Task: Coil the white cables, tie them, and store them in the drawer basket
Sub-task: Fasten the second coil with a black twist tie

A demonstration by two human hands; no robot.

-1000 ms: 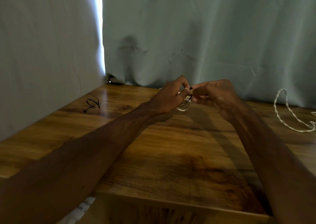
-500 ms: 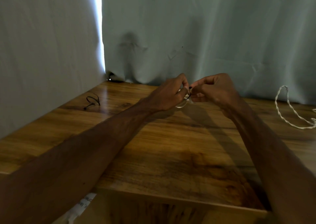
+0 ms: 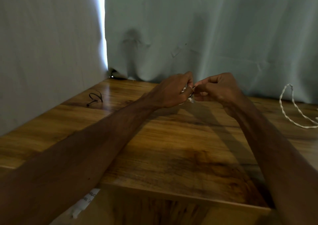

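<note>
Wooden desk (image 3: 172,147), strong grain, glossy patch at far left. Pale grey-blue curtain (image 3: 223,27) hangs behind it and along the left, with a bright slit of light (image 3: 101,18) between panels. White printed paper (image 3: 84,202) shows below the desk's near edge, text unreadable.

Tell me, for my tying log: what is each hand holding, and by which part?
The left hand grips a coiled white cable round its loops; the right hand pinches what looks like a dark tie at the coil. Their fingers hide the rest.

Arms stretched forward; left hand (image 3: 172,91), right hand (image 3: 218,89) fingertips meeting, fingers curled, pinching white cable (image 3: 190,100).
</note>
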